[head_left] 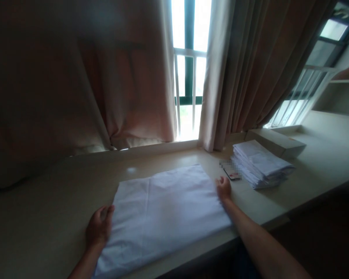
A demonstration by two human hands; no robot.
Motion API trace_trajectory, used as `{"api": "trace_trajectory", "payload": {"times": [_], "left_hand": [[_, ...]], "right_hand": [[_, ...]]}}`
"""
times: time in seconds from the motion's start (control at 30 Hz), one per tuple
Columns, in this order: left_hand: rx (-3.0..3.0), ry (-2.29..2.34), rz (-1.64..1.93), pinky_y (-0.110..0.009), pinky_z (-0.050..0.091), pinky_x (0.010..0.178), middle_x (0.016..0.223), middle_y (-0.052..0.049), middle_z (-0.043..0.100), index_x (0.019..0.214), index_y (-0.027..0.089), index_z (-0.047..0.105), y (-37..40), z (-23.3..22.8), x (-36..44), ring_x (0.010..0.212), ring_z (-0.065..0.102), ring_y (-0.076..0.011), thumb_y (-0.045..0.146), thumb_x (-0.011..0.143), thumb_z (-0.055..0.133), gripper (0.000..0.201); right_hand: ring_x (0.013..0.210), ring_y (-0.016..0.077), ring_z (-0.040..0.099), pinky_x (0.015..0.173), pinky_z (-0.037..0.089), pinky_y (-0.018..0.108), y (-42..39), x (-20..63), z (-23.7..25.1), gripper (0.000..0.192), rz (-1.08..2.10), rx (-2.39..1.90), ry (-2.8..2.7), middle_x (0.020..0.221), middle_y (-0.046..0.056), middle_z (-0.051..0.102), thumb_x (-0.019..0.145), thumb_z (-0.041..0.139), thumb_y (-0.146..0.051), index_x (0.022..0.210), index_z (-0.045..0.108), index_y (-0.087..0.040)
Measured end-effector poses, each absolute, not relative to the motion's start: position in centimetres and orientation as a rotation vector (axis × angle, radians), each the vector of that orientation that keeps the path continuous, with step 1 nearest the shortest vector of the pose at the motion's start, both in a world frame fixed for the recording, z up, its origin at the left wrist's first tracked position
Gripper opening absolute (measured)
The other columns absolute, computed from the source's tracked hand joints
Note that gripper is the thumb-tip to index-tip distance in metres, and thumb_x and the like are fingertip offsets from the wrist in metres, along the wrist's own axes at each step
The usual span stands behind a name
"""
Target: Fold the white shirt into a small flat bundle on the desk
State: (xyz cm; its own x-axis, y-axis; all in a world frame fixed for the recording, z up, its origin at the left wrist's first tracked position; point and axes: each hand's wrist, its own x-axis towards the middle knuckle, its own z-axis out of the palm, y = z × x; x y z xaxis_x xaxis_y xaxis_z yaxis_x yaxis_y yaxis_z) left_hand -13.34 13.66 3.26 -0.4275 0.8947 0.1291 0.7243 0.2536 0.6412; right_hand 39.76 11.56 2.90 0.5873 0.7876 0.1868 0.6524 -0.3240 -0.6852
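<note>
The cloth point(168, 217) at the near edge of the off-white bench point(269, 203) is plain bluish-white, like the folded stack point(261, 161). Along the back edge, the curtains point(145, 85) are plain pinkish-brown, the window frame point(189, 77) green, the window bars point(194, 81) white.

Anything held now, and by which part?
Can't tell: left hand at the left edge of the cloth, right hand at its right edge, no clear grip visible.
</note>
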Motion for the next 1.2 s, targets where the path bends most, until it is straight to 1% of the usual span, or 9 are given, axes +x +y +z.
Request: {"api": "trace_trajectory", "payload": {"times": [0.1,0.17,0.3,0.43,0.5,0.63,0.87,1.1,1.2], "left_hand": [[1.442,2.228,0.961,-0.042,0.046,0.093,0.115,-0.010,0.065,0.110,0.021,0.061,13.4,3.8,-13.5,0.106,0.060,-0.0315,0.064,0.078,0.040,0.057],[1.433,2.231,0.957,-0.042,0.047,0.092,0.113,-0.010,0.066,0.106,0.022,0.062,13.4,3.9,-13.5,0.105,0.061,-0.0316,0.064,0.078,0.041,0.055],[1.447,2.251,0.933,-0.042,0.047,0.091,0.111,-0.011,0.066,0.103,0.021,0.063,13.4,4.1,-13.3,0.103,0.062,-0.0316,0.065,0.077,0.041,0.056],[1.485,2.251,0.890,-0.042,0.047,0.090,0.108,-0.011,0.067,0.099,0.021,0.064,13.4,4.2,-13.0,0.101,0.062,-0.0325,0.066,0.076,0.042,0.056],[1.486,2.259,0.888,-0.043,0.047,0.090,0.109,-0.011,0.067,0.099,0.021,0.064,13.4,4.3,-12.9,0.102,0.062,-0.0328,0.066,0.075,0.042,0.056],[1.495,2.273,0.887,-0.042,0.047,0.090,0.110,-0.011,0.067,0.098,0.020,0.064,13.5,4.2,-12.9,0.102,0.062,-0.0321,0.066,0.074,0.043,0.056],[1.474,2.245,0.875,-0.041,0.047,0.090,0.111,-0.010,0.066,0.101,0.019,0.065,13.6,4.1,-13.0,0.100,0.062,-0.0307,0.066,0.074,0.045,0.058],[1.575,2.258,0.804,-0.040,0.047,0.093,0.111,-0.010,0.065,0.101,0.019,0.065,13.7,3.8,-13.3,0.102,0.062,-0.0305,0.066,0.074,0.045,0.057],[1.685,2.284,0.772,-0.038,0.046,0.094,0.113,-0.011,0.064,0.104,0.017,0.064,13.8,3.3,-13.4,0.104,0.061,-0.0300,0.063,0.074,0.046,0.058]], "right_hand": [[0.100,0.0232,0.062,0.088,0.045,0.028,11.5,40.6,2.9,0.053,0.271,-2.080,-1.112,0.113,0.017,0.065,0.092,0.036,-0.046,0.118,0.061,-0.008],[0.094,0.0220,0.064,0.082,0.046,0.026,11.8,40.6,3.0,0.049,0.319,-2.075,-1.136,0.105,0.013,0.069,0.089,0.042,-0.050,0.107,0.067,-0.012],[0.081,0.0204,0.066,0.069,0.045,0.025,13.1,40.5,3.2,0.042,0.437,-2.103,-1.204,0.091,0.008,0.072,0.080,0.057,-0.055,0.095,0.072,-0.018],[0.075,0.0212,0.067,0.063,0.042,0.025,14.0,40.7,3.1,0.033,0.497,-2.156,-1.238,0.083,0.009,0.073,0.078,0.062,-0.049,0.083,0.074,-0.019],[0.076,0.0213,0.067,0.064,0.042,0.026,14.0,40.7,3.0,0.031,0.490,-2.165,-1.245,0.084,0.009,0.073,0.080,0.060,-0.048,0.083,0.074,-0.020],[0.082,0.0201,0.066,0.067,0.041,0.025,13.5,40.6,2.6,0.032,0.460,-2.142,-1.264,0.089,0.008,0.073,0.085,0.054,-0.046,0.089,0.074,-0.022],[0.080,0.0188,0.066,0.064,0.041,0.023,13.3,40.8,2.6,0.034,0.496,-2.103,-1.295,0.088,0.005,0.074,0.087,0.052,-0.047,0.092,0.075,-0.023],[0.076,0.0185,0.066,0.063,0.040,0.023,13.3,40.7,2.7,0.035,0.485,-2.101,-1.313,0.082,0.004,0.073,0.087,0.051,-0.047,0.082,0.075,-0.023],[0.077,0.0181,0.065,0.065,0.040,0.023,13.3,40.6,2.7,0.033,0.461,-2.090,-1.314,0.085,0.003,0.073,0.087,0.052,-0.047,0.086,0.075,-0.024]]}}
